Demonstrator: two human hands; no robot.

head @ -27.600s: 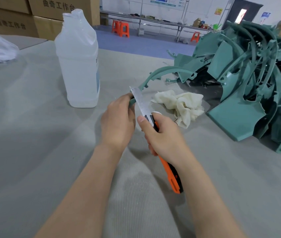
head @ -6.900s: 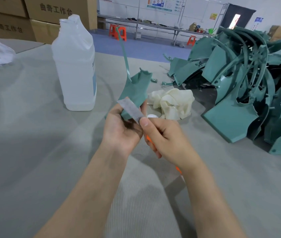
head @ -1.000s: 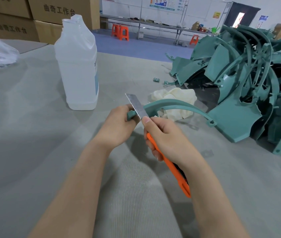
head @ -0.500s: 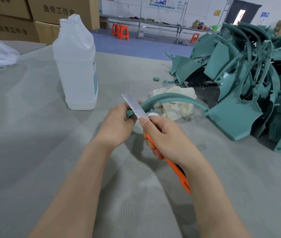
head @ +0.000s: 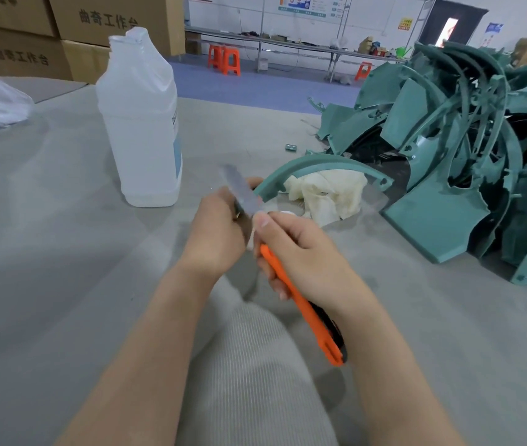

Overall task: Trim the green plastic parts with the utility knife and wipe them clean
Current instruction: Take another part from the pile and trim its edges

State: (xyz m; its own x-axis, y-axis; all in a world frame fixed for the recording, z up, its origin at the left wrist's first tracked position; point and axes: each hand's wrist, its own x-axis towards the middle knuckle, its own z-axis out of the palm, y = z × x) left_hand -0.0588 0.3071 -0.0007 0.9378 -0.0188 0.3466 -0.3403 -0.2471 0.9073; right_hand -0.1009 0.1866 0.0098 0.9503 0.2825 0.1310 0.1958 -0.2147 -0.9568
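My left hand point(head: 220, 230) grips the near end of a curved green plastic part point(head: 320, 165), which arcs to the right above a crumpled cream cloth point(head: 329, 193). My right hand point(head: 300, 252) holds an orange utility knife point(head: 304, 313). Its long steel blade point(head: 241, 191) points up and to the left, lying against the part's end beside my left fingers. The forefinger of my right hand lies along the base of the blade. A white cap shows just behind my right hand.
A tall translucent white bottle point(head: 141, 120) stands to the left on the grey table point(head: 46, 252). A large heap of green plastic parts point(head: 467, 149) fills the right. A small green offcut point(head: 291, 147) lies beyond the cloth. Cardboard boxes point(head: 72, 30) stand at the back left.
The green part's free end has swung up and a little right over the cloth in the last second. Both hands stay together, and the blade is blurred at the part's near end.
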